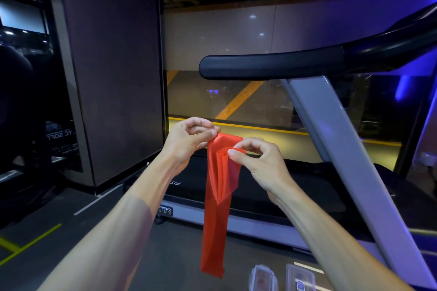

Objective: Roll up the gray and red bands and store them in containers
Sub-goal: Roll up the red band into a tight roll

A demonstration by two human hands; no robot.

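Both hands pinch red band [216,196] top, L hand [189,138], R hand [257,160], hanging

Left hand [189,139] pinches the top left corner of the red band [216,208]; right hand [255,160] pinches its top right edge, thumb on a fold. Band hangs straight down between the forearms, creased lengthwise, lower end free above the floor. Two clear containers [282,277] lie side by side on the floor at bottom edge. Treadmill [326,130] behind, handrail overhead.
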